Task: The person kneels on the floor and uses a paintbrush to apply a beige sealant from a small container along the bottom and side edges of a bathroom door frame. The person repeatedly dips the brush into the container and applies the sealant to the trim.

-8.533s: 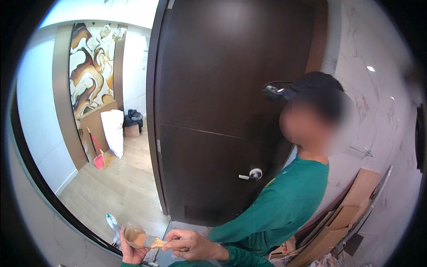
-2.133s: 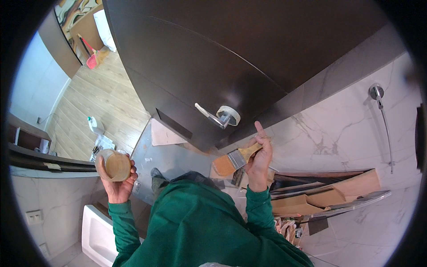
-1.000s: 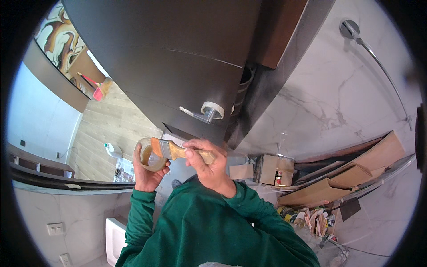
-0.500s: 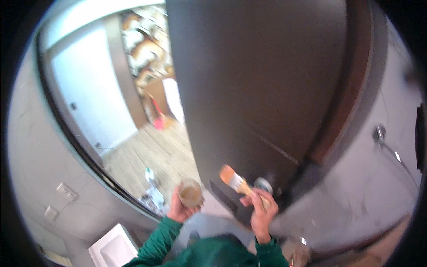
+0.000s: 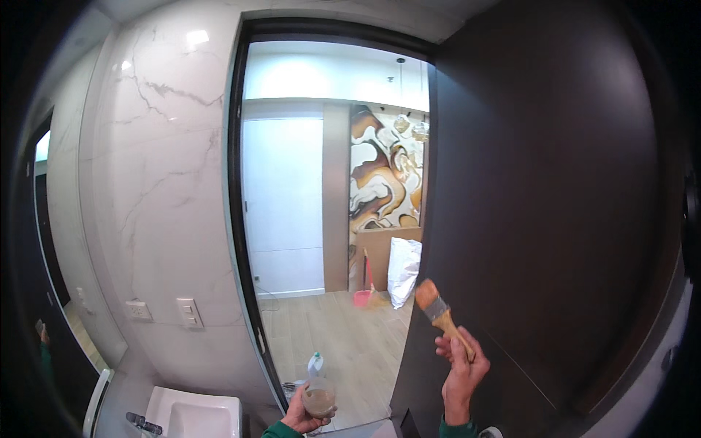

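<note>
My left hand (image 5: pixel 297 416) is closed round a small translucent tub (image 5: pixel 319 402) with cloudy brownish liquid in it. In my right hand (image 5: pixel 463 372) is a flat paintbrush (image 5: pixel 442 319), gripped by its wooden handle. Its orange-brown bristles point up and to the left, above the tub's level. Behind the brush stands a large dark brown door (image 5: pixel 544 190), swung open. Whether the bristles touch it I cannot tell; they look to be near its left edge.
A dark door frame (image 5: pixel 235 182) borders the doorway on the left. Left of it are a marbled wall (image 5: pixel 157 241), switches (image 5: pixel 188 312) and a white washbasin (image 5: pixel 198 417). Beyond are a plastic bottle (image 5: pixel 315 364), a pink dustpan (image 5: pixel 362 297) and a white sack (image 5: pixel 404 271).
My view has swung up and to the left, bringing the wall and doorway into fuller sight. Both hands still hold the tub and the paintbrush; the brush now points more steeply upward.
</note>
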Tool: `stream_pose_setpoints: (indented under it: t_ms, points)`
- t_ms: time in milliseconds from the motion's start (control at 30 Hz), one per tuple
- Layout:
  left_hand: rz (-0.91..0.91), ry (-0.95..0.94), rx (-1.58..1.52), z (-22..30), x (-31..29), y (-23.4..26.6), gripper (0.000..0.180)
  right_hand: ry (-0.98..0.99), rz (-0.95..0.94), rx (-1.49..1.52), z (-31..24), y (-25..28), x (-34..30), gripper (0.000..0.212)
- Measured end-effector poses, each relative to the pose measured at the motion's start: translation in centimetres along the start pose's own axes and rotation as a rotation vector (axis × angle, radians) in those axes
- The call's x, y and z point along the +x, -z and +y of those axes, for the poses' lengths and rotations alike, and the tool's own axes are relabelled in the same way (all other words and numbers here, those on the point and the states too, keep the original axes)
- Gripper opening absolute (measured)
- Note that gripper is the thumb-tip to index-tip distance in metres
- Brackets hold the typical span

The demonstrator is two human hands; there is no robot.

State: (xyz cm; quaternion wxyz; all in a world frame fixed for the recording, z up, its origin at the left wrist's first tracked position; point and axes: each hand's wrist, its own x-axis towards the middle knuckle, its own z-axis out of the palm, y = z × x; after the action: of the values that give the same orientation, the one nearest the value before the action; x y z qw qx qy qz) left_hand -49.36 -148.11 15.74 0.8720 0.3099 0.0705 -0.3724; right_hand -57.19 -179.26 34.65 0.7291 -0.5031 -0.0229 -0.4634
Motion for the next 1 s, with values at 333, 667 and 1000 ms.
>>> stream_pose_setpoints:
  t_ms: [333, 667, 1000]
  points:
    - [0.068, -0.122, -0.045, 5.5, 1.4, 2.7, 0.075, 0.294, -0.187, 0.128, 0.4, -15.9, 11.8, 0.027]
    - [0.079, -0.209, -0.034, 12.4, 9.1, 8.1, 0.078, 0.854, -0.299, 0.139, -7.5, -39.0, 33.0, 0.025]
    - [0.112, -0.39, -0.149, 15.6, 13.5, 9.5, 0.064, 0.977, -0.374, 0.104, -17.0, -54.6, 41.6, 0.033]
